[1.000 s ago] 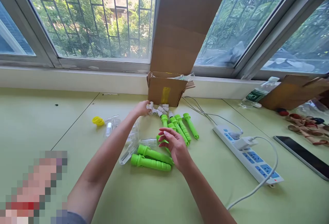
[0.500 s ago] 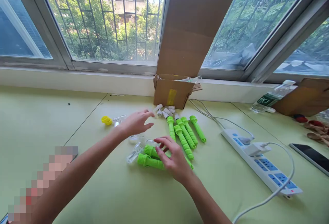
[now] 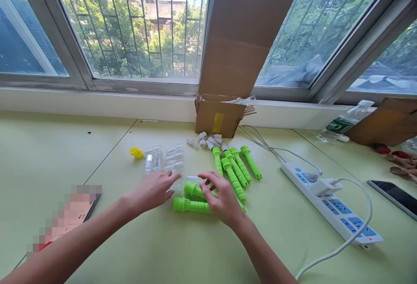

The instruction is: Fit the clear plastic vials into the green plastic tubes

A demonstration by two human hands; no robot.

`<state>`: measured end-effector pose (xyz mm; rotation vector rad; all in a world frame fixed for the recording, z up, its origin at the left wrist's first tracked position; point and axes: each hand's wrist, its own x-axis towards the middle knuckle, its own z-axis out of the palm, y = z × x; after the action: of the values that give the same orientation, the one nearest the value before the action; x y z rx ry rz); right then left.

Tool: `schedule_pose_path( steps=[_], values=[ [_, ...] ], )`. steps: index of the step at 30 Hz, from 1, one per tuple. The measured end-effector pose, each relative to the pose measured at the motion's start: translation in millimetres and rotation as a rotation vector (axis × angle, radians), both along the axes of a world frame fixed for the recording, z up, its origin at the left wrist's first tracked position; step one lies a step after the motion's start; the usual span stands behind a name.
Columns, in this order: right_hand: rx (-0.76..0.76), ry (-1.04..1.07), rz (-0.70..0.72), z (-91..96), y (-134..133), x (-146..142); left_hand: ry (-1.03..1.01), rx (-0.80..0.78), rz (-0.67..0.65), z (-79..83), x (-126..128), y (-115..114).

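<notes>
The right hand (image 3: 224,198), loosely curled with thumb and fingers apart, arches over a green tube (image 3: 193,189), probably light, stiff plastic, best gripped mid-barrel.

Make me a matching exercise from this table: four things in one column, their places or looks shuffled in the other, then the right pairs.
Things
1. Green tubes
2. Clear tubes
3. Yellow part
4. Power strip

Places and looks
A. Farthest right of the four, with a white plug in it
B. See-through, some lying close to the left hand
C. Opaque, some partly covered from view by the right hand
D. Farthest left of the four

Right pairs
1-C, 2-B, 3-D, 4-A
</notes>
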<state>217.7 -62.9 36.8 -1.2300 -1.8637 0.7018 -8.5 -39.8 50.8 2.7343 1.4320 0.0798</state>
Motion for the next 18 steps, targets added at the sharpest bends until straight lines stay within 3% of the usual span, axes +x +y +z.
schedule_pose_path(
  steps=[7, 12, 18],
  values=[
    [-0.001, 0.01, -0.006, -3.2, 3, 0, -0.045, 0.332, -0.09, -17.6, 4, 17],
    [0.016, 0.017, 0.001, -3.0, 3, 0, -0.046, 0.346, -0.293, -23.6, 13, 30],
    [-0.003, 0.016, 0.0, -3.4, 4, 0, -0.059, 0.336, -0.296, -28.0, 24, 37]
  ],
)
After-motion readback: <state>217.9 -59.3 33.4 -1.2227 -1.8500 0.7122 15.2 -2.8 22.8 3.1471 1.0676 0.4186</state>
